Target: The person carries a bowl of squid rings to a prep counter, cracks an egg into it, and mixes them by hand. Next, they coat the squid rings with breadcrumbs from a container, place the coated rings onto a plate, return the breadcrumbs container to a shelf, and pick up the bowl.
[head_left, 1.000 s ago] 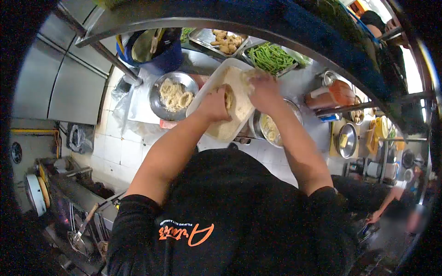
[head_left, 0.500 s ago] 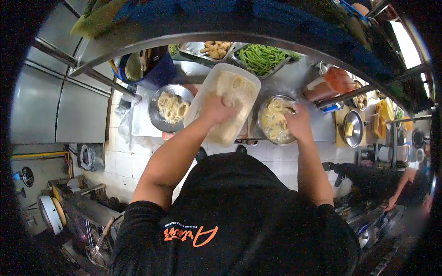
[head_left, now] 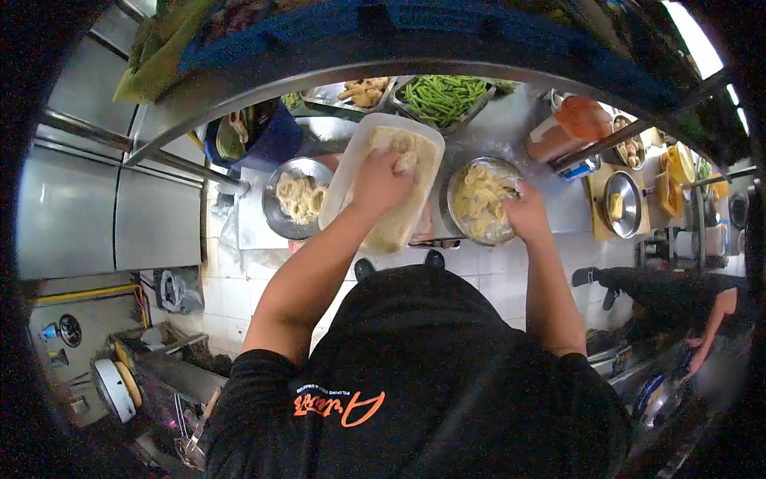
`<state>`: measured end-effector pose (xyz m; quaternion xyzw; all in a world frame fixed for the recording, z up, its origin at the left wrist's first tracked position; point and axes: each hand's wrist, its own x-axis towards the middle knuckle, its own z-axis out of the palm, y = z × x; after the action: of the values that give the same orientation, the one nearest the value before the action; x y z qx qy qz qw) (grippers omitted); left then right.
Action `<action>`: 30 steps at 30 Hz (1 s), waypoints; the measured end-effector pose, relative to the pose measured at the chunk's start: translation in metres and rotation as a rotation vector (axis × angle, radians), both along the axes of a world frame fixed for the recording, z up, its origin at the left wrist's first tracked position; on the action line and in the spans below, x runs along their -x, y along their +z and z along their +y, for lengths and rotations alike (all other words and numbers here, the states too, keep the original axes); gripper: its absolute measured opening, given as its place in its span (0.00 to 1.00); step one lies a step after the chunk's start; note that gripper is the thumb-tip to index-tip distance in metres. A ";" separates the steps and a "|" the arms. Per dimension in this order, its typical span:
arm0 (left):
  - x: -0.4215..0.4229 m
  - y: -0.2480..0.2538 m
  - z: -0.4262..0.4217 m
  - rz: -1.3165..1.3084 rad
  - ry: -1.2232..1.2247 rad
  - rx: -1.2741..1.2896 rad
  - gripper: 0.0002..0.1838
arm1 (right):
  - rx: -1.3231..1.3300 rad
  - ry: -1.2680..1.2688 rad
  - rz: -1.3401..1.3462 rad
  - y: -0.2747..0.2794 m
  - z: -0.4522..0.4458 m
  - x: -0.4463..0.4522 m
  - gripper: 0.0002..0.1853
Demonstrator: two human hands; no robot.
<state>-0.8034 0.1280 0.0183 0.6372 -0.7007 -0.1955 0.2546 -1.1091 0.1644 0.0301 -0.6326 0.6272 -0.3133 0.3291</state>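
My left hand (head_left: 384, 185) is in a long white tub (head_left: 341, 177) of pale crumbs (head_left: 391, 227), its fingers against a crumb-covered ring (head_left: 404, 145). Its fingertips are partly hidden, and I cannot make out a firm hold. At the right, my right hand (head_left: 523, 209) reaches over the rim of a metal bowl with battered rings (head_left: 481, 194). Its fingers are bent together at the bowl's right side, and what they pinch is too small to tell. Left of the tub, a metal bowl holds crumbed rings (head_left: 300, 197).
Behind the tub are trays of green beans (head_left: 444, 97) and brown pieces (head_left: 364, 92). A blue bin (head_left: 267, 137) stands at the back left, an orange-lidded container (head_left: 570, 128) at the right. A metal shelf bar crosses above. Another person (head_left: 710, 319) is at the far right.
My right hand has gone from the tub to the right bowl. My left hand has let go of a ring and moved to another spot in the crumbs.
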 end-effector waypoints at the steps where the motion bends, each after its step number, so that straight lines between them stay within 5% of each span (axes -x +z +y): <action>1: 0.000 0.005 0.002 0.114 0.024 -0.002 0.24 | -0.013 -0.008 -0.027 0.003 0.002 0.001 0.20; 4: -0.006 0.042 0.011 0.290 0.093 -0.279 0.25 | -0.057 -0.047 -0.027 -0.018 0.005 0.015 0.21; 8: -0.021 0.023 0.011 0.277 0.086 -0.261 0.22 | -0.083 -0.074 0.025 -0.022 0.004 0.021 0.22; 11: -0.024 0.023 0.022 0.165 0.017 -0.030 0.20 | -0.051 0.002 -0.060 0.011 0.009 0.010 0.22; 17: -0.037 0.043 0.025 -0.142 -0.140 0.305 0.15 | -0.123 -0.089 -0.101 -0.031 0.000 0.020 0.22; 20: -0.035 0.052 0.018 0.105 -0.061 0.156 0.16 | -0.067 -0.079 -0.156 -0.037 0.000 0.019 0.19; 22: -0.033 0.062 0.014 0.503 0.099 -0.221 0.18 | -0.052 -0.066 -0.113 -0.032 0.001 0.019 0.19; 26: -0.029 0.073 0.010 0.317 0.059 -0.104 0.19 | -0.041 -0.044 -0.095 -0.021 0.004 0.017 0.20; 30: -0.033 0.055 0.000 0.592 0.024 -0.246 0.25 | -0.055 -0.066 -0.090 -0.017 0.009 0.018 0.19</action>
<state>-0.7708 0.1283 0.0736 0.5867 -0.5597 -0.4529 0.3707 -1.1275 0.1738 0.0131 -0.5877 0.6405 -0.3346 0.3639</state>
